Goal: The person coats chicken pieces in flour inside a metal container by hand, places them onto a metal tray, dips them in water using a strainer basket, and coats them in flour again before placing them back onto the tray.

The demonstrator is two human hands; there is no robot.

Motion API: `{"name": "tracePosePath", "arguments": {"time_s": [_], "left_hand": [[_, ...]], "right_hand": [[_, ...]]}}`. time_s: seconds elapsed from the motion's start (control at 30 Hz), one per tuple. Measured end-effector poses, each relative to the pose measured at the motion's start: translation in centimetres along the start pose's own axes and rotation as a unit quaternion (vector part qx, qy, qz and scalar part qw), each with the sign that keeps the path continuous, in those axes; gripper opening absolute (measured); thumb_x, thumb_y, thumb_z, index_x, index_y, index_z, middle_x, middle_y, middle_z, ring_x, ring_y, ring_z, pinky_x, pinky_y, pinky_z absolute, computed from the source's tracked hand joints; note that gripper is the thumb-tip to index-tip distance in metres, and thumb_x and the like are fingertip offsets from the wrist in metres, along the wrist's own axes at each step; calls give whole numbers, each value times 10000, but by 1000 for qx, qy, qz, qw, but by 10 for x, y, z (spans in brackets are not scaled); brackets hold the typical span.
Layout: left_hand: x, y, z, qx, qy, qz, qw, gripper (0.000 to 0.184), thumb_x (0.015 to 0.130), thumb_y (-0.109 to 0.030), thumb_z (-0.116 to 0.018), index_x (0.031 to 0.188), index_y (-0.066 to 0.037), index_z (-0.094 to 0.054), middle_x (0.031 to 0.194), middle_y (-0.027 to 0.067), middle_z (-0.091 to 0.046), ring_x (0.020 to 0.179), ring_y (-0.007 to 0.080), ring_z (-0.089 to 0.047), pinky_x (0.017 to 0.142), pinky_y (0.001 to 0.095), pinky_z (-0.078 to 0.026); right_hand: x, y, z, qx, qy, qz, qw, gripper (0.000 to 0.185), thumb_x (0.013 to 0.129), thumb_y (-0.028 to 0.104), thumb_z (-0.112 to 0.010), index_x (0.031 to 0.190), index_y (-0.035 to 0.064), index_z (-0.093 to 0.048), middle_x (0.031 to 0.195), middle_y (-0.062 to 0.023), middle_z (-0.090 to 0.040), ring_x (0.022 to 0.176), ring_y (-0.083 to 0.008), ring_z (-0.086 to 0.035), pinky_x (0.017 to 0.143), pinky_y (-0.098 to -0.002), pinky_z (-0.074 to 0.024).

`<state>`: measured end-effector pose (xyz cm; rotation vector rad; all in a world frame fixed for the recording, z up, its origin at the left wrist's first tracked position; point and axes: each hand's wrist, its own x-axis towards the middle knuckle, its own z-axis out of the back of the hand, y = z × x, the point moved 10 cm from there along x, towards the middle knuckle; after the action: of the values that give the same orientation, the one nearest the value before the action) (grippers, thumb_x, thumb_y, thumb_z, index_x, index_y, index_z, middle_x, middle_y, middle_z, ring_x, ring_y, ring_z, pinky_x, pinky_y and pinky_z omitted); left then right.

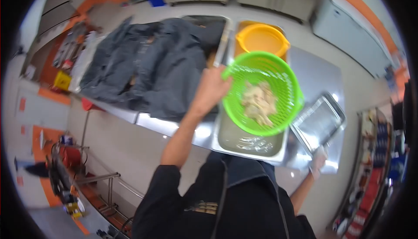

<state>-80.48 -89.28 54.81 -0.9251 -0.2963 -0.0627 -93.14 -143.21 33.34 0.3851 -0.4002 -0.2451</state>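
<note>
My left hand [213,88] is closed on the left rim of a bright green colander [292,104]. Several pale pieces of what looks like raw meat [260,102] lie inside it. The colander hangs above a rectangular steel pan [250,145] with cloudy liquid, covering the pan's far part. At the lower right, my right hand [319,160], seemingly in a thin clear glove, grips the near edge of a shallow rectangular metal tray [317,122]. The fingers on that tray are partly blurred. Just beyond the colander sits a yellow basin [263,38], partly hidden by the green rim.
Dark grey plastic sheeting [161,64] spreads over the left side of the steel table [311,67]. A white chest freezer [348,34] stands at the far right. Stocked shelves [372,165] line the right side, and a metal rail frame [109,186] is at lower left.
</note>
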Motion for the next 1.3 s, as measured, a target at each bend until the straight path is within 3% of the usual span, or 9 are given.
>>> {"name": "tracePosePath", "arguments": {"time_s": [0.07, 0.3, 0.37, 0.53, 0.8, 1.03, 1.2, 1.27, 1.3], "left_hand": [[-2, -19, 4, -49, 6, -11, 999, 166, 788, -99, -618, 820, 62, -595, 655, 164, -600, 611, 120, -573, 548, 327, -447], [-2, -19, -5, 146, 20, -1, 989, 160, 820, -100, -571, 852, 57, -572, 656, 192, -570, 589, 128, -525, 573, 335, -442], [-14, -18, -12, 38, -2, -33, 999, 174, 834, -100, -549, 914, 52, -583, 680, 191, -563, 630, 113, -502, 601, 323, -444], [-10, 4, -13, -15, 47, -36, 998, 238, 845, -3, -481, 1049, 82, -569, 861, 158, -646, 745, 194, -610, 684, 327, -480], [-26, -32, -19, 100, 67, -39, 992, 408, 860, -293, -568, 935, 108, -552, 780, 272, -563, 697, 411, -517, 652, 447, -429], [-21, -11, -18, 56, 50, -80, 994, 428, 887, -335, -569, 866, 92, -595, 715, 220, -597, 586, 296, -487, 585, 424, -427], [-12, 15, -40, 7, 114, -58, 992, 238, 841, -8, -503, 1052, 74, -577, 887, 122, -649, 767, 166, -583, 698, 296, -469], [-17, -2, -40, 0, 95, -10, 995, 199, 830, -14, -524, 999, 75, -583, 785, 101, -628, 673, 142, -532, 629, 303, -447], [-18, -6, -38, -9, 71, -17, 997, 191, 833, -13, -522, 990, 72, -591, 770, 100, -629, 668, 126, -522, 620, 296, -442]], "right_hand": [[-5, -8, -10, -28, 63, -65, 996, 180, 847, 139, -440, 765, 9, -533, 759, -171, -562, 742, -312, -545, 657, -428, -424], [-24, 0, 13, 278, 17, -369, 887, 157, 828, 113, -472, 799, -11, -563, 746, -153, -533, 756, -286, -533, 695, -409, -434], [-36, -15, -21, -72, 119, -78, 987, 148, 828, 107, -484, 862, -2, -578, 811, -162, -558, 785, -301, -537, 730, -419, -435], [-45, 10, -6, -194, -66, 43, 978, 136, 742, 168, -541, 666, 55, -543, 634, -136, -543, 561, -297, -565, 548, -426, -462], [-48, -4, 44, 243, -80, -281, 925, 245, 792, 224, -570, 755, -17, -549, 611, -130, -542, 555, -185, -498, 523, -374, -429], [-49, 3, 53, 198, -118, -265, 936, 190, 798, 184, -502, 729, 13, -549, 669, -179, -548, 635, -355, -572, 580, -435, -455], [-46, -4, 9, -152, -25, -32, 987, 116, 743, 147, -551, 786, 40, -568, 753, -119, -557, 751, -312, -561, 689, -428, -470], [-75, 12, -9, -454, -75, 153, 875, 134, 794, 133, -515, 882, 41, -557, 867, -146, -539, 910, -292, -524, 826, -423, -420], [-69, -37, -15, -186, 45, -60, 980, 120, 826, 102, -481, 889, 29, -553, 895, -162, -534, 940, -292, -509, 840, -426, -410]]}}
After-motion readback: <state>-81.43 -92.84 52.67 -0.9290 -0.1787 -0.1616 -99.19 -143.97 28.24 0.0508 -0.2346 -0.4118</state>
